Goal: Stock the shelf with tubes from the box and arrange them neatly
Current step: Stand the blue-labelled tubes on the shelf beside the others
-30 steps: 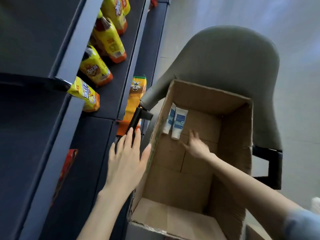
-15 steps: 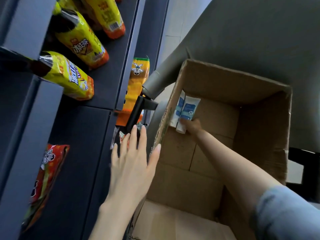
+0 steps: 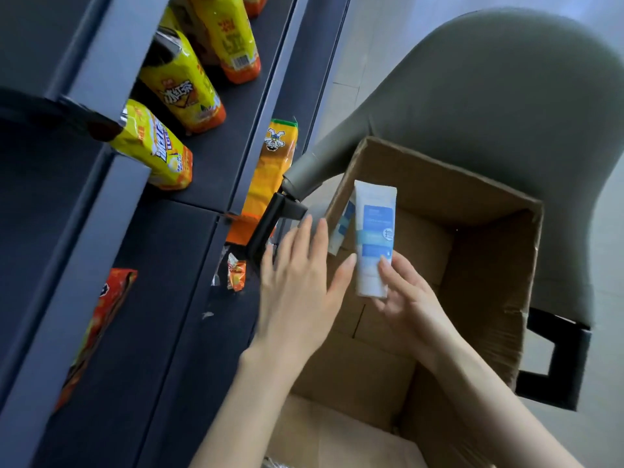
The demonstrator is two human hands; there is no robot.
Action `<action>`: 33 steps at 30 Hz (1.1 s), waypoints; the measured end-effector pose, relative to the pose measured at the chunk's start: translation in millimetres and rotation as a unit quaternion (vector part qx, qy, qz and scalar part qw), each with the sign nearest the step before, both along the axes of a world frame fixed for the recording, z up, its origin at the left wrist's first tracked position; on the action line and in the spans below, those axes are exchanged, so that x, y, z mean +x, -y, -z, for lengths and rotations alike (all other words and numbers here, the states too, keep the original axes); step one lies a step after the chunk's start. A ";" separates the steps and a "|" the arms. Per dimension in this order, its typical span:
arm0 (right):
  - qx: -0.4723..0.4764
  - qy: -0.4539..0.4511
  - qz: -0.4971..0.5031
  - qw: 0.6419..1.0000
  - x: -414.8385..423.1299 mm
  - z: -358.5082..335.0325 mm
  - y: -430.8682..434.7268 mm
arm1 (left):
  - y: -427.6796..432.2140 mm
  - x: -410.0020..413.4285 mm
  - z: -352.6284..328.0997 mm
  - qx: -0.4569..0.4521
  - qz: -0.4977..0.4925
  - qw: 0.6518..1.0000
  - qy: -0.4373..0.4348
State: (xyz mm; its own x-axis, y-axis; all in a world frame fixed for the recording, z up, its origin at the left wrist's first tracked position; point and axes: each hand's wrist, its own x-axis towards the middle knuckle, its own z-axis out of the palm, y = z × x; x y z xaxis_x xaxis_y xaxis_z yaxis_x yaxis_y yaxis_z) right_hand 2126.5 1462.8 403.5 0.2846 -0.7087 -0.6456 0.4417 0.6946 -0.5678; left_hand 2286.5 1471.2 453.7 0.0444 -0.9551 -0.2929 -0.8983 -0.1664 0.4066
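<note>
Right hand [image 3: 410,298] pinches white-blue tube [image 3: 374,241] above cardboard box [image 3: 489,265]; left hand [image 3: 297,285], fingers straight, beside it over the box's left edge.

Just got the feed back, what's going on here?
A person is stocking tubes. The right hand holds a white-and-blue tube over the open cardboard box, which sits on a grey chair beside the shelf. The left hand is open next to the tube. A second tube leans in the box's far corner.
</note>
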 end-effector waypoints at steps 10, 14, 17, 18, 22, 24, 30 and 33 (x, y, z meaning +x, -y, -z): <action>-0.087 0.076 -0.083 0.990 18.0 -23.1 -8.8 | 6.8 -17.4 -6.6 -0.009 -0.155 0.940 -0.303; -0.094 0.052 -0.082 0.991 20.1 -15.4 -6.9 | 8.2 -8.9 -9.7 -0.022 -0.186 0.903 -0.387; -0.103 0.015 -0.109 0.989 15.9 -4.7 -2.8 | 8.9 0.6 -11.9 -0.023 -0.196 0.885 -0.422; -0.118 -0.036 -0.126 0.984 14.0 -0.5 -0.3 | 9.2 4.7 -12.6 -0.024 -0.201 0.881 -0.427; -0.261 -0.375 -0.253 0.853 4.2 25.7 11.9 | 9.1 22.9 -16.1 -0.025 -0.231 0.860 -0.454; -0.318 -0.493 -0.330 0.740 0.8 44.9 20.2 | 7.6 31.1 -15.5 -0.030 -0.240 0.861 -0.447; -0.281 -0.570 -0.450 0.628 12.7 101.6 53.3 | 0.1 45.3 -8.9 -0.032 -0.267 0.852 -0.449; -0.251 -0.565 -0.428 0.660 28.6 122.1 66.9 | -5.5 48.4 -6.2 -0.028 -0.277 0.851 -0.445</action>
